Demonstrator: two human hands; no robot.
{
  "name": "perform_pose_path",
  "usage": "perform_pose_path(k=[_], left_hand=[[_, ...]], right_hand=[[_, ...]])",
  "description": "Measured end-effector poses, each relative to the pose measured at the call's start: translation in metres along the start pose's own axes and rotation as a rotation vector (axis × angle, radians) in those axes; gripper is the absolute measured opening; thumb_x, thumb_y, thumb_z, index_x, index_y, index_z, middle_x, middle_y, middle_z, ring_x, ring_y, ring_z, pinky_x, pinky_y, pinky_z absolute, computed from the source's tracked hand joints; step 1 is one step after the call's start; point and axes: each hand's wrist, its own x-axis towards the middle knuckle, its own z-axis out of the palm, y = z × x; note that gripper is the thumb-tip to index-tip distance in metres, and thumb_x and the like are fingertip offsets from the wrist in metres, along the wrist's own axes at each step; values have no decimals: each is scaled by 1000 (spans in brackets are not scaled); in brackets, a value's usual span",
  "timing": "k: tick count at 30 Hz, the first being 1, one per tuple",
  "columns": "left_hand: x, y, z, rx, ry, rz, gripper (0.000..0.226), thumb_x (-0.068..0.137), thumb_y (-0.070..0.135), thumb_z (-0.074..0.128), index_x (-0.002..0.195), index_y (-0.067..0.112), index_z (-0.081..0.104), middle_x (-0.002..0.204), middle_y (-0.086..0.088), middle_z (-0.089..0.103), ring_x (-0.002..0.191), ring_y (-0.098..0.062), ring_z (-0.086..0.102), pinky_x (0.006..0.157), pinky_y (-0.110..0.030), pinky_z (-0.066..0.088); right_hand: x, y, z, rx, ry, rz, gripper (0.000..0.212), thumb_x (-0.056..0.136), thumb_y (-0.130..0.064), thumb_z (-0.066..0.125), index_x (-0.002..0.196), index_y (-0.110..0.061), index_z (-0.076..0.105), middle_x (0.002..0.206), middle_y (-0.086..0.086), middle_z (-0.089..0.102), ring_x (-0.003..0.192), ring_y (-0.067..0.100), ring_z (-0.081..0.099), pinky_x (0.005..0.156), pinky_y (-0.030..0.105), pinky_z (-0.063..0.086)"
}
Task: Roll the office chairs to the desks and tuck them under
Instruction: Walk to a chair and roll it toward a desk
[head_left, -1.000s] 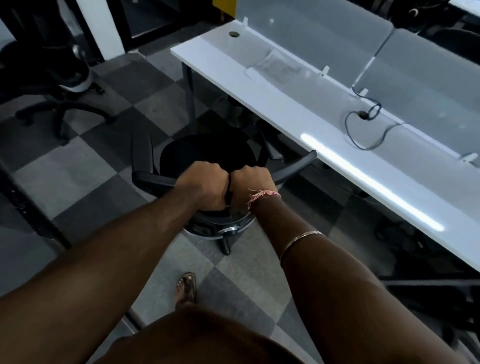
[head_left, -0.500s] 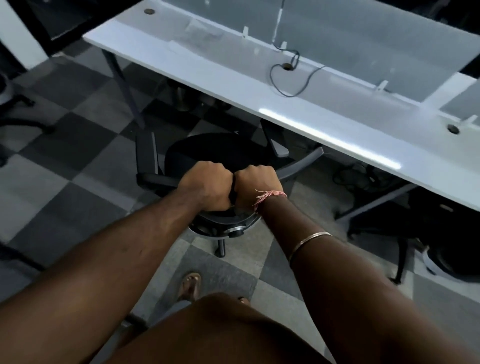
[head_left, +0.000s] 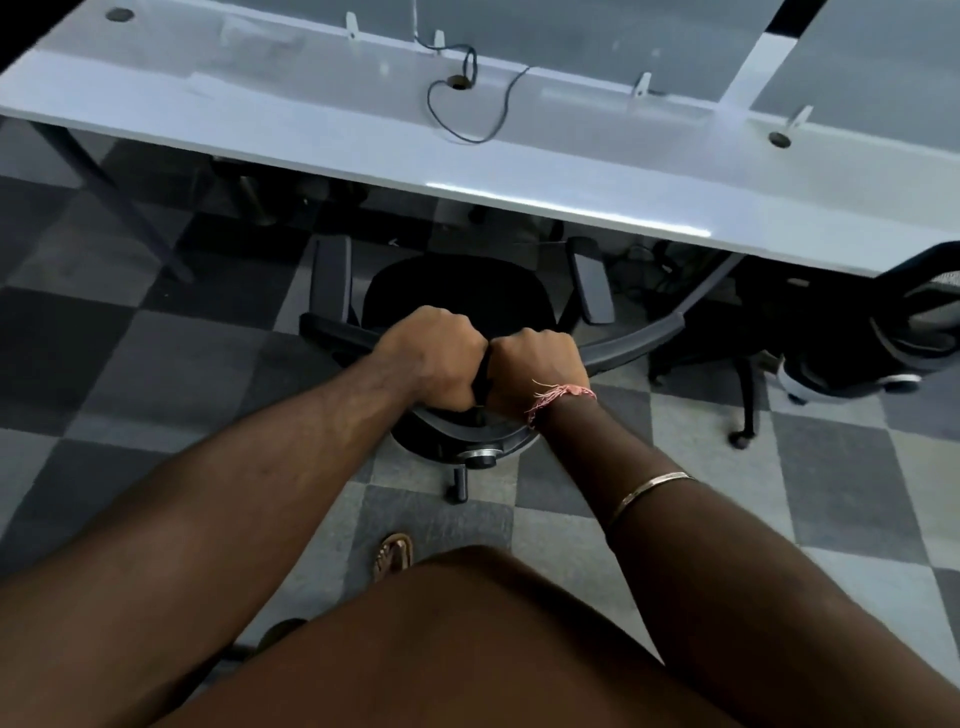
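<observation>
A black office chair (head_left: 457, 291) with two grey armrests stands directly in front of me, its seat facing the white desk (head_left: 322, 135). The front of the seat and the armrest tips sit just at the desk's near edge. My left hand (head_left: 434, 358) and my right hand (head_left: 535, 371) are side by side, both fists closed on the top of the chair's backrest. A pink thread band and a thin bangle are on my right forearm.
A black cable (head_left: 467, 98) loops on the desk by a grommet hole. A second office chair (head_left: 852, 332) stands at the right, partly under the desk. A slanted desk leg (head_left: 119, 208) is at the left. The floor is checkered grey carpet tiles. My sandalled foot (head_left: 392, 558) is behind the chair.
The chair has swung round with my hands on it and now faces the desk squarely, closer to its edge. The view has turned so the desk runs across the top.
</observation>
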Motion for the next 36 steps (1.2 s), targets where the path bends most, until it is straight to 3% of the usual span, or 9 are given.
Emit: perform_pose_path(k=[10,14,22,25,28,36], left_hand=[[19,-12,-7,10,20,179,41,79,63,53,66,24,60,61,9,58,58,-15,60,61,-30,52],[28,-25,-8,18,40,230,40,77,62,52,65,24,60,62,8,59,59,-17,62,58,-30,48],[59,-36,-14,11,17,273,38,74,62,53,77,25,63,71,6,64,65,-20,64,62,-33,52],[73,-36,-17,3,23,288,44,74,64,47,79,24,65,72,6,63,66,-20,64,64,-33,53],[88,-37,-18,29,29,309,38,77,61,54,80,25,64,72,6,61,67,-22,64,66,-34,54],[151,-37,-23,58,59,313,36,72,59,58,74,23,60,73,4,66,66,-24,66,62,-33,51]], right_hand=[[1,1,0,-7,34,120,29,83,-48,55,68,-24,49,60,-5,47,63,26,63,58,30,43],[12,3,2,-3,83,123,30,80,-50,58,68,-25,48,65,-1,60,62,27,63,56,29,40],[27,36,2,-49,83,161,48,73,-73,59,71,-26,54,63,-5,53,60,22,60,55,28,39],[34,44,6,-77,91,205,49,75,-75,57,70,-26,54,59,-8,49,56,20,57,54,28,39],[41,54,7,-85,98,222,50,75,-75,58,68,-26,51,59,-9,47,53,19,52,53,28,39],[72,107,8,-113,167,194,51,73,-73,58,63,-24,48,62,-6,59,54,22,60,52,26,38]])
